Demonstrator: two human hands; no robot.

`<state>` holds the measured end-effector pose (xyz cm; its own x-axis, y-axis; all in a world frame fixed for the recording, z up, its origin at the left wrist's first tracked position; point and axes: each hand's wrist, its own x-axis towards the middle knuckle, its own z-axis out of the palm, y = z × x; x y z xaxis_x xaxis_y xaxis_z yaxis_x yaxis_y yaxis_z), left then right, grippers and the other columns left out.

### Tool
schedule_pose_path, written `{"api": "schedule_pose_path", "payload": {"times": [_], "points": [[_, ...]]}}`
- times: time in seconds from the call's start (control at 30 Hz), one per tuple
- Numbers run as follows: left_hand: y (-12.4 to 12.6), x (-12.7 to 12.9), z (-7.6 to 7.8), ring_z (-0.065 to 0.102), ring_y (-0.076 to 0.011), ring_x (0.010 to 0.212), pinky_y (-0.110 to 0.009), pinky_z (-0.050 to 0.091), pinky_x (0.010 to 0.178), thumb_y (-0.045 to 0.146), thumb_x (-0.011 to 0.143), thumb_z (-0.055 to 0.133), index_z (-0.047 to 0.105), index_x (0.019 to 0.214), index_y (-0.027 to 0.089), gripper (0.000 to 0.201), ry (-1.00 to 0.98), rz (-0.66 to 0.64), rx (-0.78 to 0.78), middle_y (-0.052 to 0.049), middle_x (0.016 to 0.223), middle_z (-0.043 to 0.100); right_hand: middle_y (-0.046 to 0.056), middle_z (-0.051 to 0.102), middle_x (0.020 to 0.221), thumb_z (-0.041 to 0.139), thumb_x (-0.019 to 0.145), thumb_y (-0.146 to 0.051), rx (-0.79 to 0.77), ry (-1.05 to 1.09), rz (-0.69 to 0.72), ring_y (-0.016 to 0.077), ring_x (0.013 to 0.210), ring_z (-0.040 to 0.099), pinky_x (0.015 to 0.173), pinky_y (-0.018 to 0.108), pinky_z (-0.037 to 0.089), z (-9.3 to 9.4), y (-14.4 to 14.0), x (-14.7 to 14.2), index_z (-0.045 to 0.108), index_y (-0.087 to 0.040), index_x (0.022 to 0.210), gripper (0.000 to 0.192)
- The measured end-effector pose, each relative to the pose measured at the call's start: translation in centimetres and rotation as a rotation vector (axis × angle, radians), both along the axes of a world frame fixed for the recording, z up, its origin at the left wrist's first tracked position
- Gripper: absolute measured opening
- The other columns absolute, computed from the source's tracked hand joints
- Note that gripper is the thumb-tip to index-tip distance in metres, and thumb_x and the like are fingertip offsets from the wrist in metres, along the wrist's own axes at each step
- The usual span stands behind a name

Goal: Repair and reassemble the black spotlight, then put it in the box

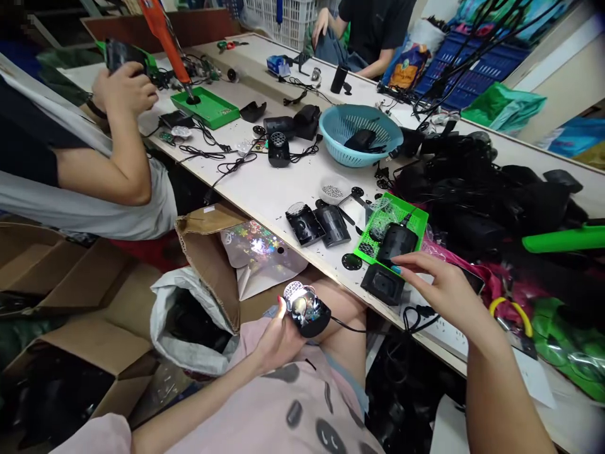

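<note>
My left hand (278, 337) is closed round a small black lamp body (309, 312) with a mirrored, faceted front, held in my lap just below the table edge (331, 277); a thin black cord (350, 328) runs from it toward the table's underside. My right hand (444, 290) is over the table, fingers loosely spread and holding nothing, the fingertips (399, 268) touching the near side of a black shell (397, 243) that lies in a green mesh tray (409, 217).

Just beside that tray, at the very edge of the table, sits a black square housing (382, 284), and to its left two more black half-shells (319, 225) lie side by side with small black discs around them. To the right, a heap of black parts and cables (496, 195) crowds the tabletop, so the free white surface lies mostly to the left of the tray. Farther back stands a light blue basket (362, 132).

Below my left hand, an open cardboard box (208, 252) and a grey sack (189, 315) fill the floor. Across the table corner another person's hand (123, 88) grips a dark tool beside a green tray (212, 107).
</note>
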<state>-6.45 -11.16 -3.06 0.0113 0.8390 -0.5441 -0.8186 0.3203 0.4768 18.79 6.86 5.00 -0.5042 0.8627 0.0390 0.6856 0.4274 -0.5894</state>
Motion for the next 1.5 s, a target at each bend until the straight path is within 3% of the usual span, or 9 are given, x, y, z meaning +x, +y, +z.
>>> {"api": "schedule_pose_path", "payload": {"times": [0.1,0.33,0.53,0.7,0.87,1.0,1.13,1.3,1.5], "points": [[0.0,-0.2,-1.0,0.06,-0.0233,0.126,-0.037,0.049,0.106,0.061,0.096,0.041,0.073,0.114,0.027,0.05,-0.176,-0.044,-0.002,-0.003,0.111,0.075,0.007,0.069,0.109,0.056,0.093,-0.049,0.061,-0.028,-0.003,0.0244,0.096,0.067,0.082,0.039,0.055,-0.6,0.9,-0.2,0.07,-0.026,0.11,0.031],[0.2,-0.3,-3.5,0.051,-0.0232,0.137,-0.045,0.033,0.121,0.062,0.097,0.035,0.065,0.128,0.02,0.06,-0.343,-0.055,-0.009,-0.012,0.131,0.068,0.021,0.046,0.142,0.06,0.082,-0.065,0.157,-0.199,-0.011,0.038,0.132,0.048,0.111,0.055,0.042,-4.7,6.1,2.3,0.047,-0.015,0.144,0.081],[0.3,-0.5,-3.1,0.046,-0.0245,0.142,-0.046,0.023,0.125,0.061,0.098,0.032,0.049,0.146,0.022,0.064,-0.453,-0.066,0.083,-0.012,0.142,0.061,0.022,0.034,0.152,0.07,0.074,-0.058,0.156,-0.333,0.011,0.0464,0.141,0.035,0.113,0.063,0.034,-6.6,8.2,2.9,0.051,-0.018,0.141,0.08],[0.8,-0.7,-2.2,0.044,-0.0291,0.143,-0.048,0.019,0.126,0.062,0.097,0.03,0.041,0.152,0.02,0.069,-0.49,-0.072,0.097,-0.013,0.147,0.056,0.02,0.038,0.15,0.075,0.069,-0.054,0.021,-0.315,0.014,0.0432,0.142,0.035,0.116,0.06,0.034,-6.0,8.9,2.7,0.04,-0.018,0.149,0.095],[1.7,-0.6,-0.7,0.054,-0.03,0.134,-0.05,0.029,0.122,0.063,0.097,0.031,0.039,0.152,0.016,0.073,-0.368,-0.06,-0.017,-0.015,0.14,0.062,0.012,0.035,0.153,0.076,0.072,-0.054,0.055,-0.022,-0.061,0.0395,0.143,0.035,0.122,0.059,0.026,-1.4,6.1,1.9,0.043,-0.029,0.148,0.087],[2.4,-0.6,0.3,0.059,-0.0298,0.128,-0.049,0.037,0.117,0.061,0.099,0.028,0.043,0.15,0.017,0.07,-0.329,-0.082,-0.039,-0.014,0.134,0.066,0.001,0.031,0.16,0.081,0.074,-0.042,-0.27,0.212,0.092,0.034,0.148,0.031,0.123,0.053,0.03,2.0,1.1,-0.7,0.036,-0.04,0.15,0.088],[2.8,-0.2,0.5,0.061,-0.0305,0.126,-0.049,0.041,0.114,0.061,0.099,0.026,0.05,0.145,0.015,0.07,-0.297,-0.116,0.005,-0.014,0.13,0.069,0.004,0.027,0.161,0.085,0.071,-0.033,-0.467,0.21,0.303,0.0325,0.151,0.025,0.12,0.051,0.034,1.6,-2.6,-4.1,0.037,-0.038,0.15,0.093],[2.5,0.5,-0.3,0.059,-0.027,0.127,-0.044,0.04,0.115,0.062,0.097,0.034,0.06,0.137,0.018,0.064,-0.211,-0.138,0.017,-0.011,0.13,0.069,0.005,0.024,0.162,0.087,0.069,-0.032,-0.51,0.167,0.372,0.0284,0.152,0.022,0.122,0.05,0.029,-0.1,-3.9,-6.2,0.036,-0.04,0.15,0.096],[2.6,0.8,-0.2,0.054,-0.0273,0.133,-0.043,0.04,0.114,0.062,0.098,0.033,0.059,0.138,0.024,0.062,-0.134,-0.157,0.005,-0.007,0.134,0.067,0.004,0.02,0.163,0.088,0.067,-0.03,-0.487,0.052,0.444,0.0263,0.151,0.026,0.124,0.047,0.027,0.0,-4.6,-7.2,0.034,-0.039,0.15,0.099]]}}
